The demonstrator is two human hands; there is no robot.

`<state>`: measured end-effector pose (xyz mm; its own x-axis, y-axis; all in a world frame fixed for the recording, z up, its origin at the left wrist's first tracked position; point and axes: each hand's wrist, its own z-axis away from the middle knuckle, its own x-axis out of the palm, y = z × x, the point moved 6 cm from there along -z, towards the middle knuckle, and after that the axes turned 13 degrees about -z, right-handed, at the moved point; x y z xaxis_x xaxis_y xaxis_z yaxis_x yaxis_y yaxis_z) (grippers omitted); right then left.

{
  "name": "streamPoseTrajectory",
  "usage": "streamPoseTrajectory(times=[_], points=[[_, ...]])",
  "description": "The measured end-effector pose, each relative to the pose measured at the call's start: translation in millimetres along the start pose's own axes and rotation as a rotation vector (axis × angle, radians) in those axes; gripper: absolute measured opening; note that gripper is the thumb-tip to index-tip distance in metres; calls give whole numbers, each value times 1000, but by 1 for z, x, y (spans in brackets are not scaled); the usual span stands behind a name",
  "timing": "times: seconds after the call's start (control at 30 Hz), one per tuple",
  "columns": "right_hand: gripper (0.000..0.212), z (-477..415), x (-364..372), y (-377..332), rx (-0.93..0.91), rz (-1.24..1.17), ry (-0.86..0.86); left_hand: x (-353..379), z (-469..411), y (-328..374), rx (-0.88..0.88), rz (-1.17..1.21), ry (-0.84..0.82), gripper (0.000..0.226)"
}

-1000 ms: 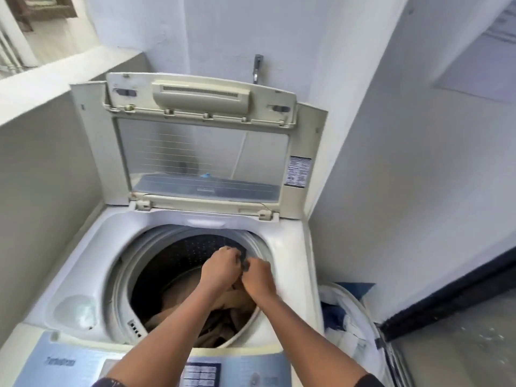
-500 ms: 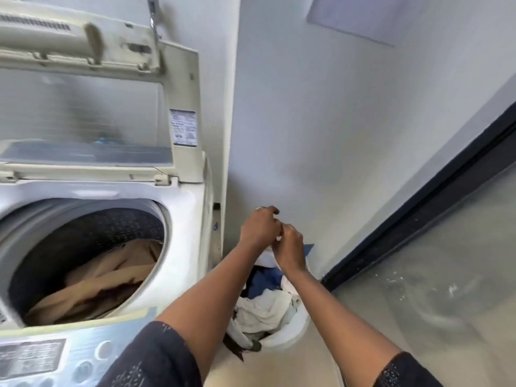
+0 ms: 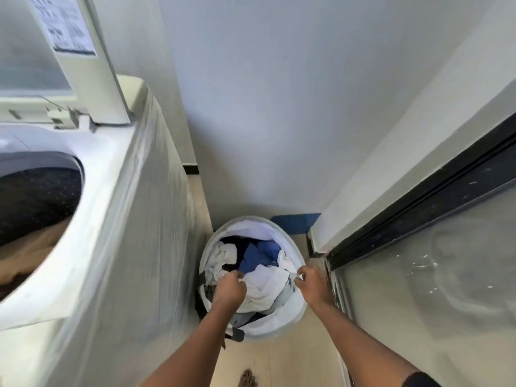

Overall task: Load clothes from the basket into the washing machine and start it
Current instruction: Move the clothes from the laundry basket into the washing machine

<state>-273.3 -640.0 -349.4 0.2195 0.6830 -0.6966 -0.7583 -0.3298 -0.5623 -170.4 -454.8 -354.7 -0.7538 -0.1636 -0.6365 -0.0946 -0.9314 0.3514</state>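
A round white laundry basket (image 3: 282, 328) stands on the floor between the washing machine (image 3: 117, 219) and the wall corner. It holds white, blue and dark clothes. My left hand (image 3: 229, 289) grips a white garment (image 3: 265, 289) at its left side inside the basket. My right hand (image 3: 312, 286) pinches the same white cloth at the basket's right rim. The machine's lid (image 3: 92, 65) stands open, and tan clothes (image 3: 25, 255) lie in the dark drum (image 3: 36, 196).
A dark door frame and glass panel (image 3: 435, 275) run along the right. A blue object (image 3: 296, 223) lies on the floor behind the basket. A white wall closes the corner. A bare foot (image 3: 247, 379) shows on the tiled floor at the bottom.
My view has swung from the machine's drum down to the basket. Both hands have left the drum, dropped into the basket and taken hold of a white garment.
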Motion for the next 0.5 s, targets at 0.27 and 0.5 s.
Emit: streamPoseTrajectory(times=[0.27, 0.5], points=[[31, -60, 92, 63, 42, 125, -270, 79, -58, -27, -79, 50, -80, 40], [71, -131, 165, 109, 213, 82, -267, 136, -133, -35, -48, -8, -93, 38]])
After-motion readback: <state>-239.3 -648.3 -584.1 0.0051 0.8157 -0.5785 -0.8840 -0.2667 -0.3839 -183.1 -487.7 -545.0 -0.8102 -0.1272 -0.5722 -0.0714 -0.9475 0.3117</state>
